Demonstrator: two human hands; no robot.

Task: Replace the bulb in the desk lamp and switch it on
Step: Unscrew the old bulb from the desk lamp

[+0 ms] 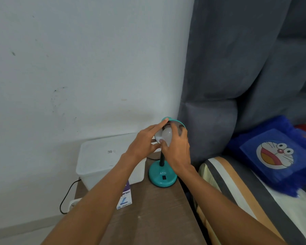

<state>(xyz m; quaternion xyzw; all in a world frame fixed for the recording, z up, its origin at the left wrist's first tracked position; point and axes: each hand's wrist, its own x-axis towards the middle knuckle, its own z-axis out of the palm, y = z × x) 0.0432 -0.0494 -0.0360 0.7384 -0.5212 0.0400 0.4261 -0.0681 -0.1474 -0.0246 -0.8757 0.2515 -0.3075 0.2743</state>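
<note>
We see a teal desk lamp (162, 177) with white letters and a small black switch on its base, a black neck, and a white bulb (167, 137) in its shade. The table (154, 214) is brown wood grain, the box (102, 156) on it is frosted white, and the small carton (125, 198) is purple and white. The headboard (237, 68) is grey, the pillow (276, 154) is dark blue with a cartoon cat face, and the sheet (237, 191) has cream, grey and orange stripes.

Two hands, one (143, 140) left and one (177, 147) right, one teal desk lamp (162, 176), one white bulb (167, 136), one plastic box (104, 156), one small carton (125, 198), one blue cushion (276, 152).
</note>
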